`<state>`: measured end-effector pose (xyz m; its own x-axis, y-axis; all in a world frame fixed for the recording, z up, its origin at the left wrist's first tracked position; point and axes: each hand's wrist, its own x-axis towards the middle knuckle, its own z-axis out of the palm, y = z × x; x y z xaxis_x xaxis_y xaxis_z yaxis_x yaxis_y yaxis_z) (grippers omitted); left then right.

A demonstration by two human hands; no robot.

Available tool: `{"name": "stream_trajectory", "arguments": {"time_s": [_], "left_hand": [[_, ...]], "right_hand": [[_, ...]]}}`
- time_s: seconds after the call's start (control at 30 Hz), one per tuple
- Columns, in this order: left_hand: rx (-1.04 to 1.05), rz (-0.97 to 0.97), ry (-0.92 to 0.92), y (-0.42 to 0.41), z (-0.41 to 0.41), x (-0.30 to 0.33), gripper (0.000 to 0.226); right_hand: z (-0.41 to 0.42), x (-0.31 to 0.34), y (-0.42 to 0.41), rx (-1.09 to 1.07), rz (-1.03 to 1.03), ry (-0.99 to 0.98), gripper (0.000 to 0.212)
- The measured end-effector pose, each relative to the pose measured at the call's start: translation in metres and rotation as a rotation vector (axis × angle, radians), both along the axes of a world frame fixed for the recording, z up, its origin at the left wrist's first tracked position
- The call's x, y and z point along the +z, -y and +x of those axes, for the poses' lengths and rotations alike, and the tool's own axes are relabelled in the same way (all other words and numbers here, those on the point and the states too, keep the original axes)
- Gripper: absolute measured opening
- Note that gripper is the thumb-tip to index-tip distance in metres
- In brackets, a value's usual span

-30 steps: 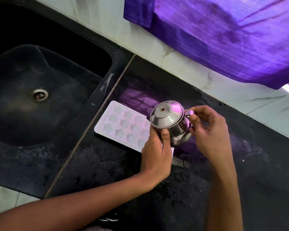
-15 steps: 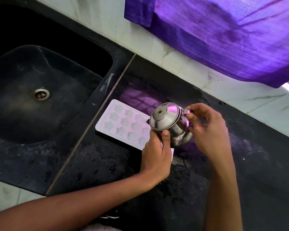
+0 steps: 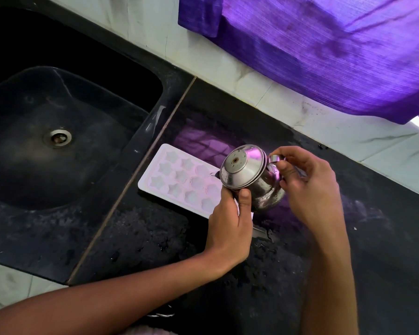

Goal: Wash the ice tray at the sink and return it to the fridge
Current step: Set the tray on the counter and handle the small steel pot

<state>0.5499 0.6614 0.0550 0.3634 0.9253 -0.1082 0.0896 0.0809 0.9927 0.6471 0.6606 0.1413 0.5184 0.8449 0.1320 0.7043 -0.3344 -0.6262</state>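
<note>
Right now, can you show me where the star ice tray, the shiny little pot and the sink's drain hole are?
ice tray [image 3: 177, 180], head view, on its star-shaped moulds
steel pot [image 3: 242, 169], head view, on its lid
drain [image 3: 57, 136], head view, on its metal ring

black stone counter [image 3: 385, 238], pale tiled wall [image 3: 252, 88], purple curtain [image 3: 324, 49].

— What carries everything here?
— A black stone counter [image 3: 136, 240], speckled and wet in patches, with a pale seam running across it beside the dark sink [image 3: 153, 122] set into it.
— And lying directly on it?
— A pale ice tray [image 3: 179, 176] with star-shaped cells, flat on the counter just right of the seam.
</note>
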Motion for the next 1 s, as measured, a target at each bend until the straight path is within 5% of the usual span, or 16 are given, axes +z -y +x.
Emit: {"name": "stream_trajectory", "arguments": {"time_s": [1.0], "left_hand": [[0.041,0.082,-0.04,0.02,0.0,-0.004,0.072]], "right_hand": [[0.006,-0.008,0.001,0.058,0.034,-0.016,0.027]]}}
